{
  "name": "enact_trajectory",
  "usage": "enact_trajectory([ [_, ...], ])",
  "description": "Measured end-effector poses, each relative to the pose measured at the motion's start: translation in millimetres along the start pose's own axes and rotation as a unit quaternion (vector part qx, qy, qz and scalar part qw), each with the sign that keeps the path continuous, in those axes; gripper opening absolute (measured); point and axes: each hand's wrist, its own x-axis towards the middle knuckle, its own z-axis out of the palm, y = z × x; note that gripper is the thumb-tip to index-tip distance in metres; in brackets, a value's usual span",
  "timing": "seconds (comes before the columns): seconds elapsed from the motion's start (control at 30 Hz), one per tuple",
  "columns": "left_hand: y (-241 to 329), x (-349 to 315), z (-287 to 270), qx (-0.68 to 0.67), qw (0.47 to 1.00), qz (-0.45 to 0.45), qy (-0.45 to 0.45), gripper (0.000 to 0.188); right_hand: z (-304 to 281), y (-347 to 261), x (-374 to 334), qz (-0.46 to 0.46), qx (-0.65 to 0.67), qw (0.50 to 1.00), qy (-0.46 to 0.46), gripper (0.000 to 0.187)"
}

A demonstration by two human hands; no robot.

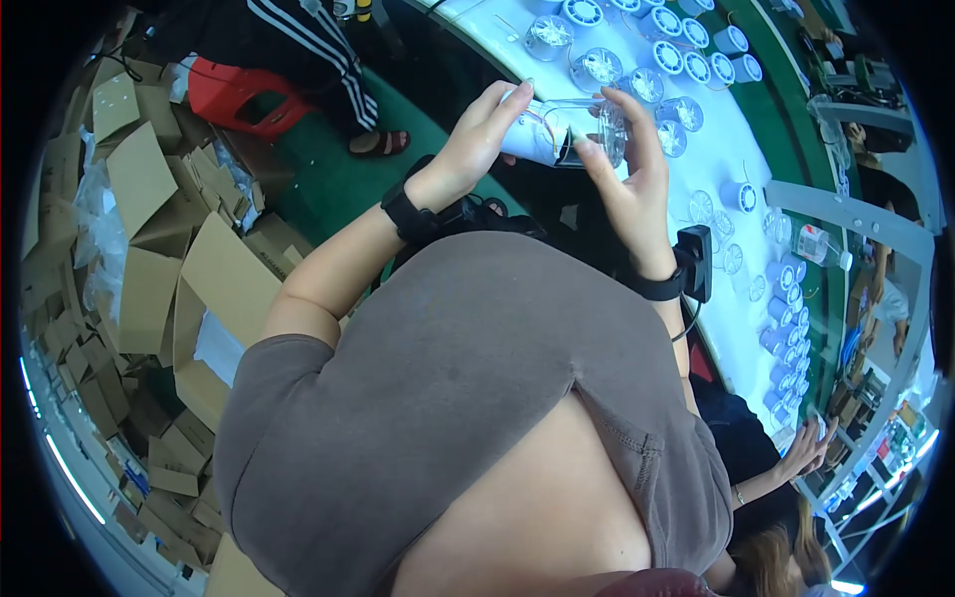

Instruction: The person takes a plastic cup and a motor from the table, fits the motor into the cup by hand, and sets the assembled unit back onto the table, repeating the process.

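In front of me, a white cylindrical housing (pixel 529 136) lies on its side, with thin wires at its inner end. My left hand (pixel 479 137) is closed around its left end. A clear plastic cup (pixel 611 134) sits against the housing's right side, and my right hand (pixel 637 169) grips it between thumb and fingers. Something small and dark shows near my right thumb, too small to name. Whether housing and cup are joined or only touching, I cannot tell. Each wrist wears a black band.
The white table (pixel 686 199) curves along the right, bearing several white fan-topped units (pixel 668 58), clear cups (pixel 701 207) and a plastic bottle (pixel 821 246). Cardboard boxes (pixel 224 289) pile up at left near a red stool (pixel 239 98). Another person's hand (pixel 804 448) is at lower right.
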Motion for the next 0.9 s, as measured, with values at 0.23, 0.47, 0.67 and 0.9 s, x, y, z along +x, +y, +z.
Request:
enact_trajectory([
  [0.23,5,-10,-8,-0.123,0.989,-0.036,-0.079,0.035,-1,13,-4,0.150,0.368,0.917,-0.046,0.047],
  [0.47,12,-10,-6,-0.179,0.978,-0.054,-0.095,0.041,3,9,-9,0.075,0.317,0.945,0.000,0.045],
  [0.67,12,-8,-1,-0.068,0.997,-0.016,-0.046,0.040,1,9,-12,0.000,0.106,0.994,0.003,0.044],
  [0.9,10,-8,-3,0.024,0.997,0.075,-0.017,0.036,-9,0,-9,0.098,0.355,0.929,-0.034,0.048],
])
